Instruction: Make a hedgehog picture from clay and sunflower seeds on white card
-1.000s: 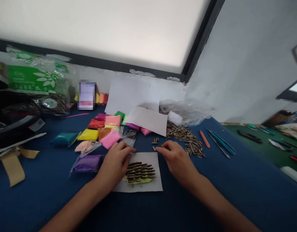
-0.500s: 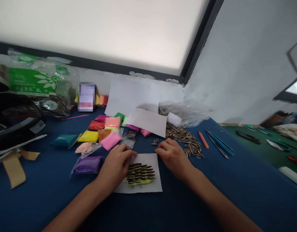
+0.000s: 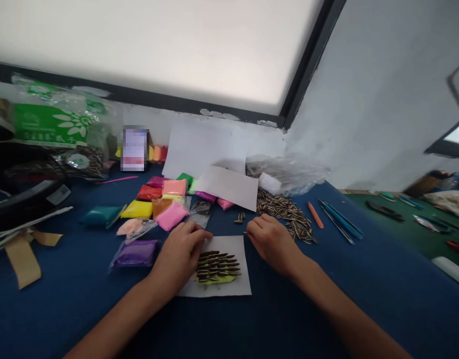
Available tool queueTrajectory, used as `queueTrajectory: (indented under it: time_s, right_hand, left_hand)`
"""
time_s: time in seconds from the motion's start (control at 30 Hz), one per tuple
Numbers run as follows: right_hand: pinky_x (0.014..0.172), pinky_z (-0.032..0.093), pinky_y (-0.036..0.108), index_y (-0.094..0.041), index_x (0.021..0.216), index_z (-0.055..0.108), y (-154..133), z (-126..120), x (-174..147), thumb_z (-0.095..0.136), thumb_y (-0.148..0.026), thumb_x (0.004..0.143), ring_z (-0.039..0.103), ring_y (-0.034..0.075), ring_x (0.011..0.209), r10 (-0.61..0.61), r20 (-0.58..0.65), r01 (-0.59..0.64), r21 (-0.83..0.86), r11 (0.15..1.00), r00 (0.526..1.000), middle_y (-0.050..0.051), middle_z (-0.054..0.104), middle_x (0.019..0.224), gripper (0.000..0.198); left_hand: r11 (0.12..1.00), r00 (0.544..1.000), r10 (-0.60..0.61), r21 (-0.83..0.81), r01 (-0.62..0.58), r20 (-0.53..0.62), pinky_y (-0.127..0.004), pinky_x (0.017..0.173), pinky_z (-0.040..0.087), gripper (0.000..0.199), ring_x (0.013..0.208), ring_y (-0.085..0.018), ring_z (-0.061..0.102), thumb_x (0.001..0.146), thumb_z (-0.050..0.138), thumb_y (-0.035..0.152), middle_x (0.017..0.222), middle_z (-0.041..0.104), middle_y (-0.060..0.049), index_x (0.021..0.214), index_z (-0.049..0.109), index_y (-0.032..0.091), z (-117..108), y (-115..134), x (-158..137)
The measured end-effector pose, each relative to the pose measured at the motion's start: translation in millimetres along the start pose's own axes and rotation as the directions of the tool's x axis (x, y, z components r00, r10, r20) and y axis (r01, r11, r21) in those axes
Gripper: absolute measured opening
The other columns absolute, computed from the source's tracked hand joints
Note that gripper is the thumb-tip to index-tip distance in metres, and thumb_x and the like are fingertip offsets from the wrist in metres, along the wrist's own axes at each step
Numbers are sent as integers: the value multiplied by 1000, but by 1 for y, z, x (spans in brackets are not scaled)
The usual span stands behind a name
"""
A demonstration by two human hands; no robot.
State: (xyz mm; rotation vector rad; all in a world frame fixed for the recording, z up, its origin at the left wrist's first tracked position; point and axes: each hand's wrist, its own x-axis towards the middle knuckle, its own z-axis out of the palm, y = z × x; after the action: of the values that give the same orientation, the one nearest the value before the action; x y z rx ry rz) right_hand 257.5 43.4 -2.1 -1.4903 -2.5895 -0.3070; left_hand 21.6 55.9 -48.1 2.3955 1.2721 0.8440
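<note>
A white sheet of paper [image 3: 244, 284] carries a yellow-green clay shape [image 3: 218, 280] covered with rows of sunflower seeds [image 3: 216, 264]. Over the sheet's left part lies my left hand [image 3: 181, 249], its index finger stretched toward the top edge and its thumb beside the seed rows. It hides that end of the shape. Just right of the sheet, my right hand [image 3: 270, 242] is closed in a pinch, with a small pale tip, apparently of a sunflower seed [image 3: 245, 233], poking out. A few loose seeds [image 3: 239, 218] lie beyond its fingertips.
Behind my right hand a seed pile [image 3: 285, 212] spills from a clear plastic bag [image 3: 300, 174]. An orange stick [image 3: 315, 215] and blue tweezers [image 3: 341, 219] lie right. Left are colourful clay packets [image 3: 171, 215], a purple packet [image 3: 134, 255] and a phone [image 3: 134, 148].
My right hand has shifted slightly right, away from the sheet, with its fingers drawn closer together and a small pale tip now showing. My left hand and the paper stay almost in place.
</note>
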Motion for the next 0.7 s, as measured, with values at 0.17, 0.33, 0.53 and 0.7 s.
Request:
queueTrajectory:
  time_s: [0.17,0.33,0.53,0.7]
  right_hand:
    - [69,41,27,-15,88,61,-11,-19,-11,58,-6,86,54,17,77,79,-64,-57,290,955,995,4,64,83,10]
    - [67,39,26,-17,81,63,-40,-38,-21,54,-12,91,55,15,75,-87,8,76,424,902,996,2,63,81,15]
    - [60,34,27,-16,74,59,-58,-33,-25,56,-9,90,51,15,70,-127,91,98,274,957,988,3,62,79,17]
    - [54,29,26,-17,72,57,-62,-26,-28,60,-7,85,49,14,66,-103,38,89,271,958,994,2,60,75,17]
  left_hand:
    - [1000,1000,-1,-7,0,-1,-38,74,48,30,86,-23,57,89,42,9,91,63,-8,97,71,17,0,0,0]
    - [1000,1000,3,1,-3,-9,-39,75,49,31,85,-22,56,90,41,11,90,63,-7,97,70,18,1,-1,0]
    - [1000,1000,17,3,-17,-8,-39,76,49,30,85,-22,56,91,41,10,90,62,-8,97,69,17,0,-1,0]
    - [1000,1000,4,-6,-4,-9,-38,76,48,29,86,-22,56,90,42,9,90,62,-7,97,70,17,0,1,0]
